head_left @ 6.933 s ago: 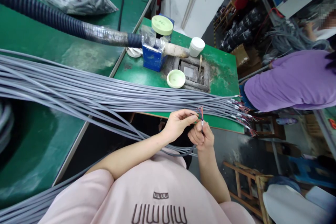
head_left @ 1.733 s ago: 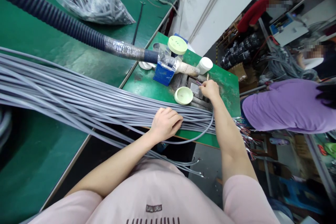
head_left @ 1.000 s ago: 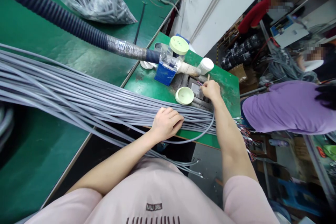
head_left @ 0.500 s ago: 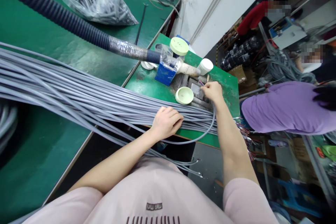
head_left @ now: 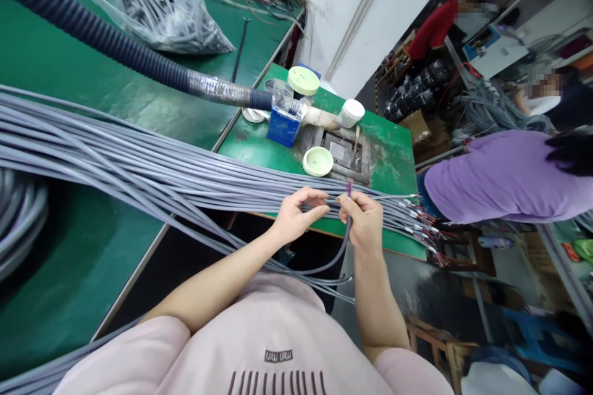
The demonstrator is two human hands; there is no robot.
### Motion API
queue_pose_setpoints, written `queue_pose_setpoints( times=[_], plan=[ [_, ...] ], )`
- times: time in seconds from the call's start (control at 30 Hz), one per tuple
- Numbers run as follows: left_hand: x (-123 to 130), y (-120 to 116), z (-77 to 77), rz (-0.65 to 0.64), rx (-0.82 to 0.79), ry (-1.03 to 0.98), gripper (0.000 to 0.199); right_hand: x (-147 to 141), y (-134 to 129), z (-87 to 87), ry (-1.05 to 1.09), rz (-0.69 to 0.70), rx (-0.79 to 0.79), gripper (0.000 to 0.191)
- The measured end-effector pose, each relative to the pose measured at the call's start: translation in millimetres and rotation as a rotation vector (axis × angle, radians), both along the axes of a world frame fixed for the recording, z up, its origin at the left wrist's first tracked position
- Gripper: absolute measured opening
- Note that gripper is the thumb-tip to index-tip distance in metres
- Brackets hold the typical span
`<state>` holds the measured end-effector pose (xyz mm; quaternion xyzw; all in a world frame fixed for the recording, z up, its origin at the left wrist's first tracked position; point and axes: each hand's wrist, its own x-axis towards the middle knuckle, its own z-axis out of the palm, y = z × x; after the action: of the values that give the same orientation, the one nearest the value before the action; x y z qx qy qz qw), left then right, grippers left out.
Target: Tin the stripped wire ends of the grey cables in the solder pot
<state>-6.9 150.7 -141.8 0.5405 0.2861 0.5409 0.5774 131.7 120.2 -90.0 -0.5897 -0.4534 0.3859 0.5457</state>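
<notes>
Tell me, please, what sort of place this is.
Probably a cable workshop: a bundle of grey cables lies across green tables, the right hand holds a cable with coloured wires exposed at its end, and a plastic bag contains short grey pieces.

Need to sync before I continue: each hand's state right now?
Left hand: open, thumb and fingers apart, near the colored wires.
Right hand: closed, holding the gray cable near its wire end.
</notes>
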Motion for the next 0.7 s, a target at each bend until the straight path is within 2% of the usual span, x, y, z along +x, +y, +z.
queue_pose_setpoints(
  times=[0.1,0.23,0.33,0.5,0.6,0.7],
  plan=[
    [15,-11,-0.8,-0.163,-0.323,-0.283,0.031,-10,-10,-4.6,0.082,0.001,0.012,0.021],
    [27,-21,0.5,-0.195,-0.534,-0.474,0.029,-13,-18,-4.8,0.123,0.009,0.008,0.025],
    [29,-25,7.4,-0.235,-0.596,-0.560,0.027,-13,-22,-6.6,0.123,0.007,-0.004,0.027],
    [23,-27,22.0,-0.310,-0.605,-0.607,0.021,-12,-28,-10.6,0.081,0.054,0.017,0.026],
    [15,-24,24.3,-0.317,-0.649,-0.618,0.018,-7,-36,-13.7,-0.010,0.201,-0.018,0.023],
    [10,-22,19.6,-0.335,-0.706,-0.634,0.008,-4,-45,-17.9,-0.108,0.368,-0.044,0.028]
  ],
)
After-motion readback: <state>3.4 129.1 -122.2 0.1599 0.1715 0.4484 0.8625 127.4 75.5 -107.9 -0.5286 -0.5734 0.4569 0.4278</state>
